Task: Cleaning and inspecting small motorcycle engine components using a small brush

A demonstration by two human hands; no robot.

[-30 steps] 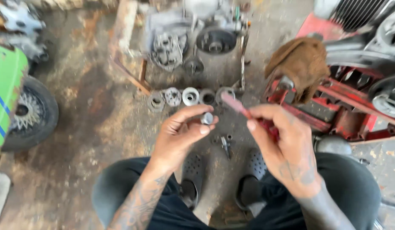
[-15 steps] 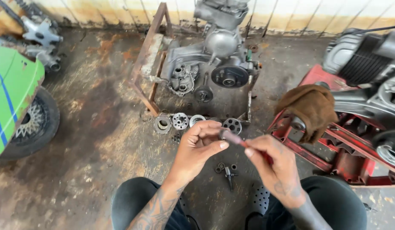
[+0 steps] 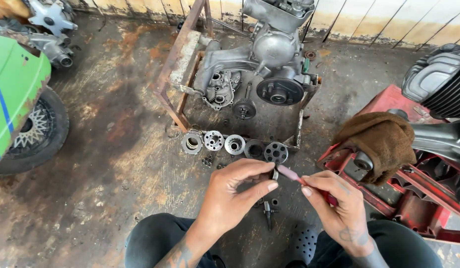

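Note:
My left hand (image 3: 237,191) pinches a small round metal part (image 3: 274,174) between thumb and fingers. My right hand (image 3: 334,206) grips a slim tool with a red handle and a pinkish tip (image 3: 291,173), and the tip touches that small part. Both hands hover above the stained concrete floor, between my knees. Just beyond them a row of several round metal engine parts (image 3: 235,144) lies on the floor. A small bolt-like piece (image 3: 268,211) rests on the floor under my hands.
A grey engine (image 3: 259,64) sits in a rusty metal frame (image 3: 176,64) ahead. A red stand (image 3: 413,196) with a brown rag (image 3: 381,141) is at right, below a motorcycle engine (image 3: 438,82). A green vehicle body (image 3: 11,94) and spoked wheel (image 3: 34,131) are at left.
The view has tilted up and shows more of the engine and wall. My hands stay together, the tool tip still against the small part, now lower in the picture.

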